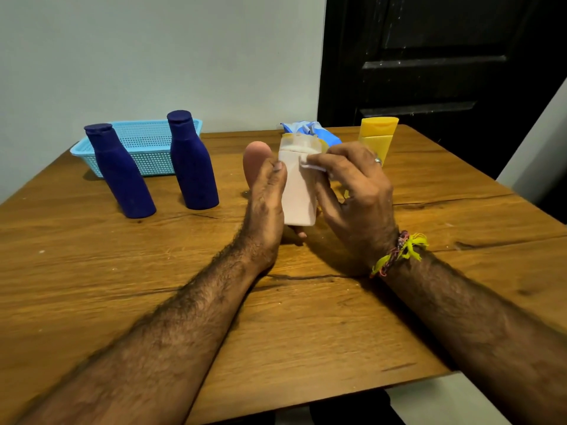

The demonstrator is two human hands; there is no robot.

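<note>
My left hand (266, 200) grips a pale pink bottle (298, 191) from its left side, thumb on the front, holding it upright just above the wooden table (122, 286). My right hand (357, 188) pinches a small white cloth or wipe (310, 164) against the bottle's upper right part. The bottle's top looks whitish and partly yellow. A second pink rounded bottle (256, 157) stands behind my left hand, mostly hidden.
Two dark blue bottles (121, 173) (191, 162) stand at the left, in front of a light blue perforated basket (144, 139). A yellow tube (377, 136) stands at the back right beside a blue and white bundle (310, 130). A black door lies beyond.
</note>
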